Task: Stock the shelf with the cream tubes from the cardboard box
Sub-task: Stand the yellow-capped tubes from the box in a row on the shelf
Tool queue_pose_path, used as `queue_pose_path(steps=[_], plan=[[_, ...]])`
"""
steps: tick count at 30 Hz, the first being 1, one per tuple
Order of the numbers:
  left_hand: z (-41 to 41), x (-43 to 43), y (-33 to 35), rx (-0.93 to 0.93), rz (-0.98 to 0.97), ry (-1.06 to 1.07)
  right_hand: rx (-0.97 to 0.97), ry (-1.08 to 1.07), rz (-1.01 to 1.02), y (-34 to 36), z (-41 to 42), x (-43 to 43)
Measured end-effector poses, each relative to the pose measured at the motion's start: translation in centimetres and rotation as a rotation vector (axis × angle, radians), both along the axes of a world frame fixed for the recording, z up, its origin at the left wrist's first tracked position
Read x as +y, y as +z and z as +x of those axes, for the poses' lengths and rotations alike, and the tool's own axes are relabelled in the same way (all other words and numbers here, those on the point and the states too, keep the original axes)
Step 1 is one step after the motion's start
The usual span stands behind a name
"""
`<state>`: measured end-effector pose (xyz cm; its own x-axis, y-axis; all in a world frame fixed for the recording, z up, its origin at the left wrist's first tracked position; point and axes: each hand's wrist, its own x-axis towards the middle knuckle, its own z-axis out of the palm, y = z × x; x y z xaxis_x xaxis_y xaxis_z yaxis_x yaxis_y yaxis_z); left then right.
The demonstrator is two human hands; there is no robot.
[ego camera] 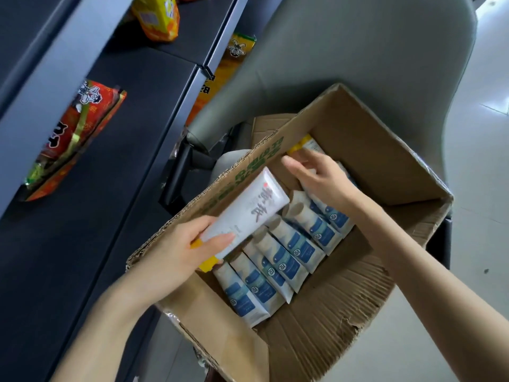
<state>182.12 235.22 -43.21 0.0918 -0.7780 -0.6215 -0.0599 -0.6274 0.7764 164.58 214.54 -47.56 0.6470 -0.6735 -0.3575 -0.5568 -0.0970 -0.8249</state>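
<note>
**A:** Where is the cream tube sitting right now?

**B:** The white plastic cream tube with red lettering (245, 213) is lying slantwise in the left hand (181, 252). It is hovering over the near-left rim of the open brown cardboard box (371, 166). The thumb and fingers are curling round its lower end. Its yellow cap is poking out by the palm, and the flat sealed end is pointing away towards the right hand (322, 180).

**A:** And what is that right hand doing?

**B:** It is reaching deeper into the box with the thumb stretching out sideways. The fingers are lying over a second yellow-capped white tube (309, 144) at the far end. I cannot tell whether they are closing on it or only touching it.

**A:** What is lying between the two hands?

**B:** A row of white-and-blue tubes (289, 252) is lying side by side on the box floor. It is running from under the right wrist down to just below the left hand, and the tubes are overlapping one another.

**A:** And further out?

**B:** Left of the left hand, the dark grey metal shelf (110, 133) is carrying a red snack bag (74, 133). An orange-yellow snack bag (157, 17) is lying higher up. Beyond the right hand, a grey padded chair back (358, 51) is rising behind the box. Pale floor tiles (484, 133) are showing to the right of it.
</note>
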Motion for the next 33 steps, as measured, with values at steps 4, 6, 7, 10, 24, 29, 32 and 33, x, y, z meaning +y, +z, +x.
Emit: queue_pose_path(steps=[4, 6, 7, 10, 24, 29, 32, 33], plan=[[0.7, -0.2, 0.9, 0.121, -0.057, 0.218, 0.457, -0.160, -0.093, -6.3, -0.6, -2.9], [1.2, -0.3, 1.5, 0.131, -0.072, 0.222, 0.598, -0.041, -0.051, -8.5, -0.1, -3.2], [1.3, -0.4, 1.7, 0.138, -0.075, 0.221, 0.636, -0.013, -0.049, -9.2, 0.2, -3.3], [1.4, -0.5, 2.1, 0.169, -0.080, 0.249, 0.679, -0.078, -0.099, -10.6, 1.2, -3.3], [1.8, 0.0, 2.1, 0.176, -0.063, 0.370, 0.774, -0.044, -0.075, -11.5, 1.5, -5.2], [1.9, -0.3, 1.8, 0.199, -0.059, 0.410, 0.550, 0.083, 0.011, -11.6, 1.1, -4.1], [1.9, -0.2, 1.7, 0.198, -0.058, 0.412, 0.626, 0.269, -0.047, -11.7, 1.5, -3.7], [2.0, -0.1, 1.6, 0.194, -0.059, 0.411, 0.696, 0.346, -0.082, -11.6, 1.6, -3.6]])
